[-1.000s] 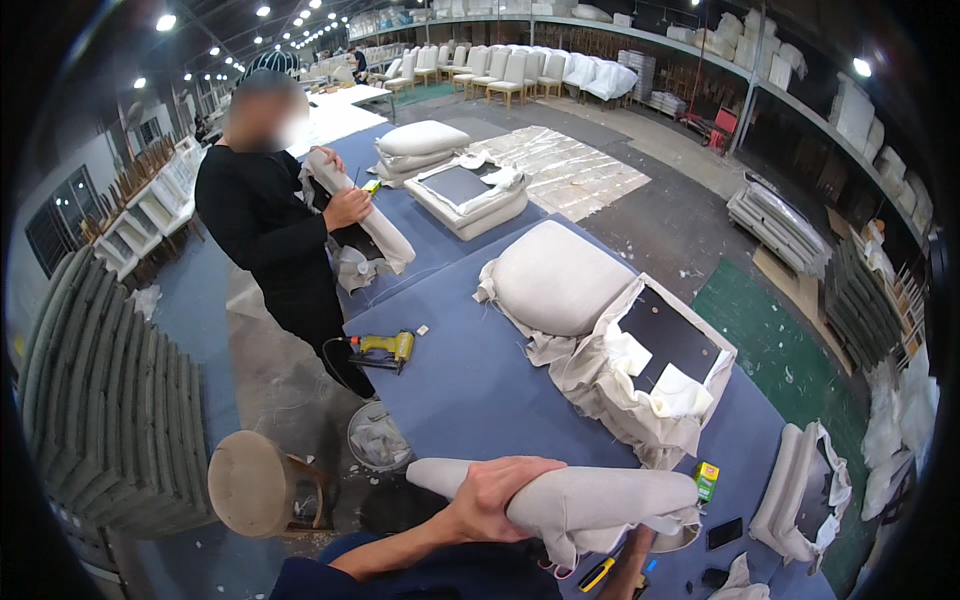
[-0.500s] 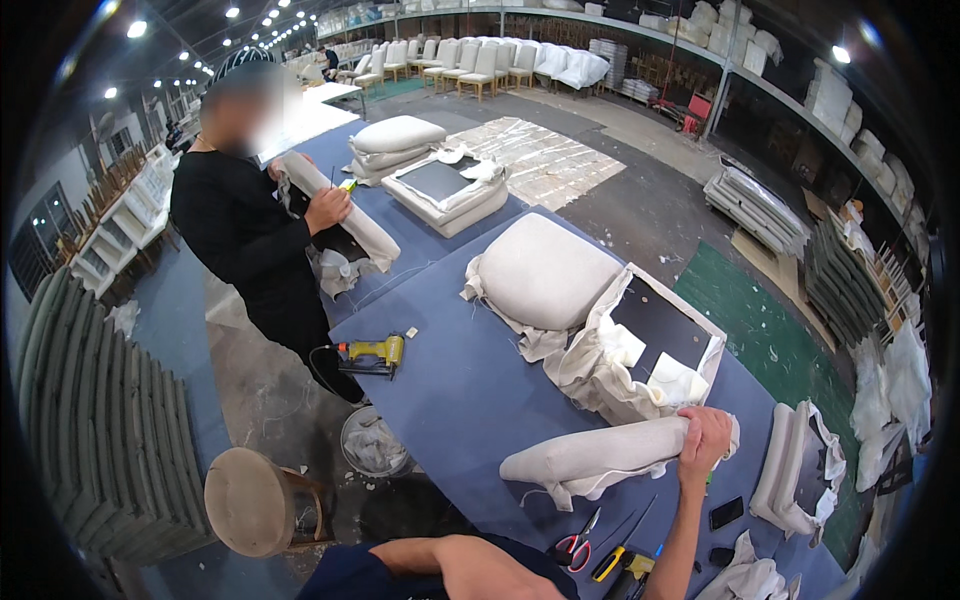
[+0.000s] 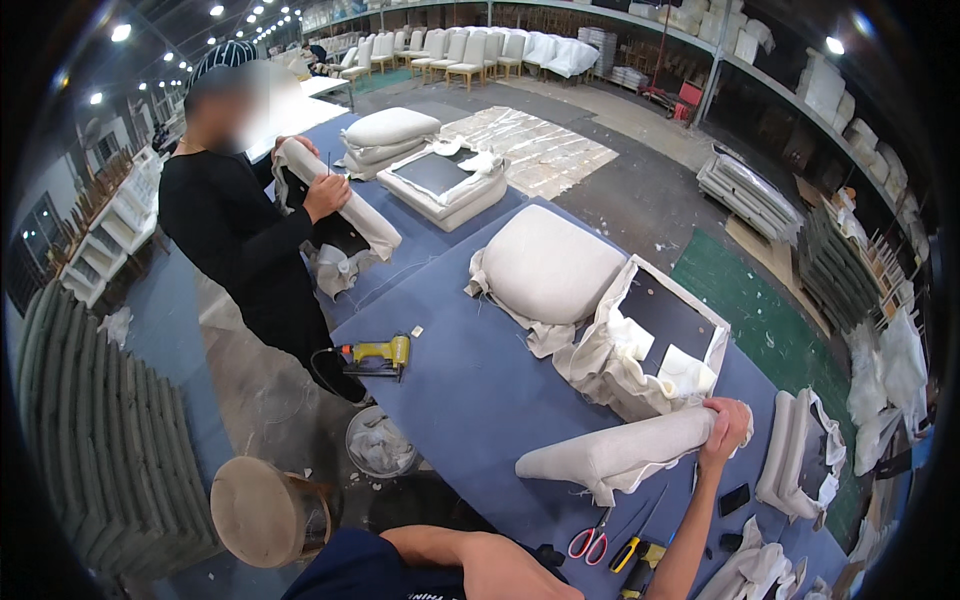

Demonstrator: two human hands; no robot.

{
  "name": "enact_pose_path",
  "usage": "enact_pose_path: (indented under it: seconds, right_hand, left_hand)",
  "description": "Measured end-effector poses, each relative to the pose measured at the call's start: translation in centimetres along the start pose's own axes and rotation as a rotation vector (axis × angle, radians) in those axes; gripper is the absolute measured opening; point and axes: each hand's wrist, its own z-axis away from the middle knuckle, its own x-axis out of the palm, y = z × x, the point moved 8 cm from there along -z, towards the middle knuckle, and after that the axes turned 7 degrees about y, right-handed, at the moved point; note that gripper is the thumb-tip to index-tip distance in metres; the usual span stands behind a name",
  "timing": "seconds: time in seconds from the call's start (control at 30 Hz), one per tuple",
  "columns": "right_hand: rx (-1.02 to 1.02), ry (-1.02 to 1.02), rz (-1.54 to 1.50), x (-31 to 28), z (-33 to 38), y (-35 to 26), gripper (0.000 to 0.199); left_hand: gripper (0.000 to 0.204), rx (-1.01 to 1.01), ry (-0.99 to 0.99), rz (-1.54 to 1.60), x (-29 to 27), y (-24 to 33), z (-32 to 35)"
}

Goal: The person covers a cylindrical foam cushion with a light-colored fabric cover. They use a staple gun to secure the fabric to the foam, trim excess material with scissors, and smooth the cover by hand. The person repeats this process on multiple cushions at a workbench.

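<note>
Far left, a round stool (image 3: 262,510) beside the blue bench (image 3: 470,390). Left hand out of sight, so cannot tell. Yellow staple gun (image 3: 378,355) near the bench edge. Long padded cushion (image 3: 620,452) lying on the bench. Right hand (image 3: 725,425) wrapped around its right end, fingers curled tight.

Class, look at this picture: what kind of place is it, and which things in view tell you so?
Most likely an upholstery or furniture workshop. Fabric-covered seat cushions lie on a long blue worktable, a yellow staple gun and scissors lie on it, and rows of finished chairs stand at the back.
</note>
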Motion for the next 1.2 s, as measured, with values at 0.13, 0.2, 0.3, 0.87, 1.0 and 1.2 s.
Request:
enact_pose_path:
  seconds: [0.13, 0.2, 0.3, 0.87, 1.0, 1.2]
  right_hand:
    - [-0.003, 0.017, -0.018, 0.4, -0.6, 0.3, 0.041]
    - [0.013, 0.016, -0.032, 1.0, -0.9, 0.3, 0.04]
    - [0.028, -0.017, -0.015, 1.9, -1.6, 0.5, 0.04]
    - [0.102, 0.004, 0.013, 3.2, -1.5, 2.7, 0.041]
    - [0.132, -0.017, 0.12, 4.1, -1.2, 0.5, 0.034]
    - [0.41, -0.071, -0.228, 4.8, 3.6, -10.5, 0.029]
  left_hand:
    - [0.064, 0.009, -0.031, 0.011, -0.6, 1.2, 0.7]
    - [0.065, 0.005, -0.025, 0.006, -0.7, 1.7, 1.1]
    - [0.067, 0.003, -0.026, 0.015, -1.0, 2.4, 1.6]
    - [0.079, -0.327, 0.112, -0.55, -11.5, 2.7, 4.4]
    - [0.085, -0.58, 0.54, -1.349, -19.9, -0.7, 9.3]
    - [0.095, -0.474, 0.645, -1.228, -20.8, -0.8, 11.7]
